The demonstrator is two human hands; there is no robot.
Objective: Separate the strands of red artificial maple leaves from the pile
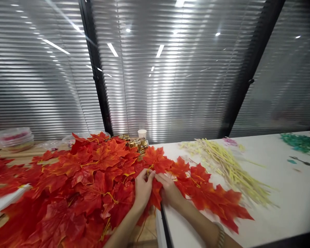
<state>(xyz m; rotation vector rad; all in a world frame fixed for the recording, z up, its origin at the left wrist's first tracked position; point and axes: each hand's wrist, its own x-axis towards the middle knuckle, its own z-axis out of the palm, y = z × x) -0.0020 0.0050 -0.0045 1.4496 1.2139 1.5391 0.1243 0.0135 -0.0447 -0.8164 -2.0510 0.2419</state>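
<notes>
The left hand [142, 189] pinches what seems a stem [152, 166] where leaves [157, 159] reach the white desk [286, 186]; the right hand [170, 191] meets it, grip unclear, so gentle, steady fingering would suit.

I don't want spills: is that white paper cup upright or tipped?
Upright: the small white paper cup has its round rim on top. Whether it's full, I cannot tell.

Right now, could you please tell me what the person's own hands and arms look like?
The left hand and right hand are gloveless, with no ring to be made out. The forearms show no sleeves in view. The right one wears a pale, ridged band; none shows on the left one.
</notes>
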